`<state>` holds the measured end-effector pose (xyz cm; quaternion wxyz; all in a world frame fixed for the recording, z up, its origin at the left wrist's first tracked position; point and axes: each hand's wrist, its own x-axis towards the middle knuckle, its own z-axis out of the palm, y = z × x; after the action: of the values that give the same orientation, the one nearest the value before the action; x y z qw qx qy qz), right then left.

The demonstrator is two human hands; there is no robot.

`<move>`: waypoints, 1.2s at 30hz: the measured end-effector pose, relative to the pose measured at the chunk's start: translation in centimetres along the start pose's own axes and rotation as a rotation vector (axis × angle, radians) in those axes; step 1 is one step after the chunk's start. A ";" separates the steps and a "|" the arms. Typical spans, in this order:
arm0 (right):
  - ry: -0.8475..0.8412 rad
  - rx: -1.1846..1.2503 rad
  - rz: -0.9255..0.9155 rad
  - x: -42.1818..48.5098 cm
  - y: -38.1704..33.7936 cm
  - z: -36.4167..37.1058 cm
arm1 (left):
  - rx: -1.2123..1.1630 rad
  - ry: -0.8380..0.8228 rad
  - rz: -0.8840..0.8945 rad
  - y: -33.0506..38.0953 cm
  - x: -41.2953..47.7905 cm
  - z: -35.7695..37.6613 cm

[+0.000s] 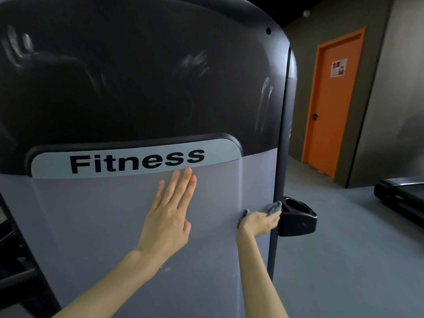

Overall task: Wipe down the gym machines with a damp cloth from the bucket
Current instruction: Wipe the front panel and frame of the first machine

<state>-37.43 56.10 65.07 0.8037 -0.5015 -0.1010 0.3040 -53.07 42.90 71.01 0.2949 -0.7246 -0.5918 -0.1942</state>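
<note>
Through the head camera I saw my left hand (169,216) laid flat on the pale grey panel (103,237) of the weight machine, fingers straight and close together, the thumb set apart, fingertips just under the "Fitness" label (135,160). My right hand (259,222) was lower and to the right of it, at the panel's right edge, its fingers bent over a blue-grey cloth (274,207) and holding it against the surface. The cloth was bunched under that palm and showed at two places: past the fingertips and behind the heel of the hand. Just beyond the right hand's fingertips a black cup holder (298,218) stuck out from the dark side post (278,157) of the machine; the cloth looked to be touching its near rim, though I could not be sure. Above both hands rose the dark tinted upper shield (137,76), marked with pale smears. Far off to the right of the right hand stood an orange door (332,111) with a small paper sign (338,67) and, lower, the corner of a low black machine (399,196) on the grey floor (344,260).
</note>
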 end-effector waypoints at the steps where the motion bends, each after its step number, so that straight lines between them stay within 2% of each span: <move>1: -0.010 0.002 0.030 -0.1 -0.2 0.1 | 0.003 0.003 0.000 0.1 0.0 0.0; 3: -0.086 0.014 -0.077 -0.7 -2.2 1.5 | 0.008 0.009 -0.003 0.1 0.0 0.0; 6: -0.266 -0.019 -0.454 -2.7 -5.3 3.9 | 0.015 0.017 0.003 0.0 0.1 0.0; 8: -0.327 -0.035 -0.601 -3.0 -5.2 4.0 | 0.024 0.023 0.011 0.0 0.0 0.0; 10: -0.246 -0.007 -0.508 -2.2 -3.2 2.4 | 0.039 0.021 0.019 -0.1 -0.1 -0.1; 13: -0.071 0.051 -0.134 -0.3 1.5 -1.2 | 0.053 0.038 0.029 -0.2 0.1 -0.1; 15: -0.058 -0.041 0.096 0.0 2.8 -2.5 | 0.057 0.041 0.023 -0.2 0.1 -0.1; 16: -0.052 -0.065 0.110 0.0 2.5 -2.4 | 0.059 0.043 0.018 -0.1 0.0 0.0; 17: -0.050 -0.048 0.057 -0.2 1.8 -1.9 | 0.062 0.046 0.016 -0.1 0.0 0.0; 19: -0.116 -0.052 -0.170 -1.3 -0.1 -0.5 | 0.073 0.047 0.016 0.0 -0.1 0.0; 22: -0.333 -0.143 -0.524 -3.3 -1.9 0.8 | 0.076 0.060 0.018 0.0 0.0 -0.1; 24: -0.396 -0.138 -0.625 -3.5 -1.4 -0.1 | 0.088 0.065 0.021 -0.1 0.0 0.0; 26: -0.354 -0.068 -0.405 -3.1 0.3 -1.8 | 0.099 0.064 0.025 -0.1 0.0 0.0; 29: -0.084 0.013 0.054 -1.6 3.1 -3.1 | 0.116 0.068 0.023 -0.1 0.1 -0.1; 31: -0.029 -0.065 0.168 -1.2 2.9 -2.6 | 0.122 0.067 0.020 0.0 0.0 -0.2; 33: -0.076 -0.023 0.033 -1.9 1.1 -1.5 | 0.122 0.066 0.012 0.2 0.0 -0.2; 36: -0.307 -0.122 -0.449 -3.1 -1.7 0.2 | 0.117 0.072 0.006 0.2 0.0 -0.1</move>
<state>-39.37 53.87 67.05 0.7944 -0.4621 -0.3484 0.1843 -52.86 42.76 71.02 0.3585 -0.7005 -0.5889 -0.1841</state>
